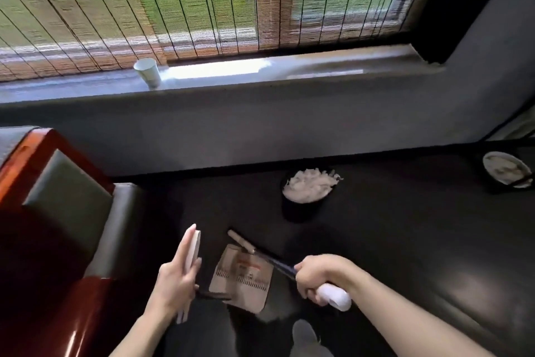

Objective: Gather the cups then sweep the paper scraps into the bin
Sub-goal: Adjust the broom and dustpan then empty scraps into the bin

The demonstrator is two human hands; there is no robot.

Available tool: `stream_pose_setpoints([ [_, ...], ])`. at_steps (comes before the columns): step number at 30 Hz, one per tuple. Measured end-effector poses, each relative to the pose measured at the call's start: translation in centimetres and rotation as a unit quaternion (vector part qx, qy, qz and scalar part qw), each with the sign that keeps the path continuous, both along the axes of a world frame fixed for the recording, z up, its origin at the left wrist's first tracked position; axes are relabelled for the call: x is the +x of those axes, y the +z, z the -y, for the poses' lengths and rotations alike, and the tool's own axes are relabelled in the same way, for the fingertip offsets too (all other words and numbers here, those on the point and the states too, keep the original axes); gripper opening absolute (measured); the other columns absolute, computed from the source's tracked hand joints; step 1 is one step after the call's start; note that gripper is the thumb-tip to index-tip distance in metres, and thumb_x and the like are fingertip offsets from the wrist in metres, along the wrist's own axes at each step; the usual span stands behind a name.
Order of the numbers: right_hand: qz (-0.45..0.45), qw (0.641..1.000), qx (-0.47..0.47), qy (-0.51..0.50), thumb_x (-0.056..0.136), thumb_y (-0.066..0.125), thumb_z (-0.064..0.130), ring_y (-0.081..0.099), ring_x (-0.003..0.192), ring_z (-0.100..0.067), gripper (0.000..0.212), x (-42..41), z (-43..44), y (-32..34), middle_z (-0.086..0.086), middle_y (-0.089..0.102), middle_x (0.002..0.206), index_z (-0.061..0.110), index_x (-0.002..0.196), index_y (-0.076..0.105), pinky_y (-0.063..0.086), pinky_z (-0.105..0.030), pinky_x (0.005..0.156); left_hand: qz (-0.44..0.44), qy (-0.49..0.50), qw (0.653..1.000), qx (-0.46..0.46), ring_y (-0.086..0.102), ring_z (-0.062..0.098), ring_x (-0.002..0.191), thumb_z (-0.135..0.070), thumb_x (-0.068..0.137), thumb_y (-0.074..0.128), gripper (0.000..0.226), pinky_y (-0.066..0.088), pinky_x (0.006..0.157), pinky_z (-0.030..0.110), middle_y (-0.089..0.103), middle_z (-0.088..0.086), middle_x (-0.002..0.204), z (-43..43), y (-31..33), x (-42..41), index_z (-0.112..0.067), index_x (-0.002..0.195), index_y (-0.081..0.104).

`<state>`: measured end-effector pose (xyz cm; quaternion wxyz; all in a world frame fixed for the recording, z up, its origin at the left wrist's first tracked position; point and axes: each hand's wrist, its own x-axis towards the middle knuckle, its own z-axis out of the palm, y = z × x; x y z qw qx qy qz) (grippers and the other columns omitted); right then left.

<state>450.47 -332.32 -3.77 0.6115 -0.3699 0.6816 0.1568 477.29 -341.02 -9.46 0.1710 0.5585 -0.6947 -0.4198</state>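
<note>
Head view, right hand: I read it fisted round the brush handle.
Left hand: straight fingers and thumb pinch a white strip.
Dustpan: between the hands.
Bin: beyond, heaped with scraps.
Cup: upright on the sill, well apart.

cup: upper left of the frame, on the windowsill, just before the blind.
bin: centre right, on the floor below the sill; we see paper scraps in it.
second container: right edge, well apart from the bin.
dustpan: lower centre, nearer us than the bin; left hand on its handle, at its left.
brush: across the dustpan's upper right edge; right hand on its lower right end.
seat: left side.
</note>
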Motion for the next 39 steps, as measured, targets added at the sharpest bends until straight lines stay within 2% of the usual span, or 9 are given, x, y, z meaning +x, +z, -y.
stream_pose_setpoints([
  [3, 0.033, 0.994, 0.011, -0.102, 0.08, 0.048, 0.002, 0.037, 0.05, -0.017, 0.051, 0.8, -2.7, 1.4, -0.006, 0.042, 0.06, 0.004, 0.131, 0.055, 0.03, -0.029, 0.054, -0.008, -0.02, 1.0, -0.011, 0.065, 0.027, 0.05, -0.014, 0.094, 0.054, 0.077, 0.057, 0.051, 0.032, 0.052, -0.005, 0.115, 0.0, 0.3, 0.4, -0.073, 0.127, 0.018],
  [6, 0.062, 0.98, 0.008, -0.191, 0.081, 0.048, -0.001, 0.036, 0.042, -0.013, 0.019, 0.5, -4.9, 3.5, -0.004, 0.04, 0.053, 0.012, 0.089, 0.059, 0.029, -0.022, 0.043, -0.011, -0.036, 0.999, -0.002, 0.066, 0.027, 0.052, -0.015, 0.094, 0.054, 0.076, 0.055, 0.048, 0.029, 0.046, -0.004, 0.122, 0.0, 0.4, 1.6, -0.074, 0.127, 0.018],
  [10, 0.058, 0.954, -0.003, -0.295, 0.086, 0.043, -0.004, 0.034, 0.033, -0.007, 0.052, -0.1, -7.7, 5.4, 0.002, 0.037, 0.04, 0.007, 0.137, 0.044, 0.028, -0.013, 0.035, -0.014, -0.07, 0.997, 0.017, 0.063, 0.025, 0.049, -0.017, 0.095, 0.052, 0.073, 0.053, 0.045, 0.028, 0.061, 0.01, 0.109, -0.7, 0.4, 2.8, -0.071, 0.13, 0.018],
  [15, 0.045, 0.937, -0.027, -0.345, 0.087, 0.043, -0.003, 0.034, 0.031, -0.007, 0.052, -0.7, -9.9, 6.5, 0.002, 0.037, 0.04, 0.014, 0.136, 0.043, 0.028, -0.013, 0.033, 0.0, -0.115, 0.993, -0.017, 0.064, 0.017, 0.053, -0.015, 0.096, 0.05, 0.077, 0.054, 0.051, 0.025, 0.065, 0.014, 0.095, -2.3, 1.2, 3.0, -0.069, 0.133, 0.01],
  [18, 0.037, 0.931, -0.028, -0.363, 0.087, 0.043, -0.005, 0.033, 0.033, -0.007, 0.033, -0.9, -11.1, 6.7, 0.003, 0.036, 0.043, 0.018, 0.108, 0.055, 0.027, -0.014, 0.033, -0.003, -0.117, 0.993, -0.033, 0.067, 0.018, 0.072, -0.016, 0.095, 0.052, 0.076, 0.056, 0.06, 0.024, 0.066, 0.016, 0.105, -3.2, 2.1, 3.8, -0.065, 0.136, 0.011],
  [24, 0.019, 0.939, -0.018, -0.344, 0.085, 0.042, -0.006, 0.034, 0.038, -0.011, 0.017, -0.7, -14.1, 6.5, 0.001, 0.038, 0.045, 0.009, 0.075, 0.041, 0.028, -0.016, 0.034, -0.044, -0.197, 0.973, -0.116, 0.035, -0.011, 0.128, -0.002, 0.093, 0.051, 0.081, 0.027, 0.102, 0.005, 0.039, -0.028, 0.139, -4.9, 5.1, 5.2, -0.058, 0.141, 0.017],
  [29, 0.029, 0.923, 0.013, -0.384, 0.087, 0.042, -0.003, 0.036, 0.036, -0.008, 0.013, -1.7, -16.9, 6.4, -0.001, 0.04, 0.047, 0.007, 0.079, 0.043, 0.03, -0.014, 0.031, -0.06, -0.233, 0.945, -0.223, 0.044, -0.01, 0.122, 0.001, 0.091, 0.052, 0.08, 0.032, 0.099, 0.007, 0.045, -0.018, 0.136, -6.6, 9.9, 4.6, -0.047, 0.145, 0.02],
  [33, 0.05, 0.904, 0.025, -0.424, 0.089, 0.041, -0.001, 0.037, 0.032, -0.006, 0.007, -2.7, -20.7, 6.6, -0.001, 0.039, 0.052, 0.006, 0.088, 0.042, 0.031, -0.013, 0.029, -0.04, -0.289, 0.891, -0.348, 0.064, 0.021, 0.101, -0.003, 0.089, 0.053, 0.069, 0.047, 0.09, 0.025, 0.063, 0.013, 0.118, -8.4, 13.9, 1.9, -0.026, 0.146, 0.024],
  [39, 0.066, 0.886, 0.038, -0.458, 0.091, 0.042, 0.002, 0.036, 0.033, -0.004, 0.011, -4.7, -27.0, 7.6, -0.001, 0.038, 0.054, 0.007, 0.082, 0.043, 0.032, -0.011, 0.03, 0.108, -0.373, 0.846, -0.367, 0.061, 0.033, 0.072, -0.005, 0.09, 0.054, 0.091, 0.052, 0.068, 0.042, 0.056, 0.012, 0.086, -10.2, 18.3, -4.3, -0.053, 0.141, -0.004],
])
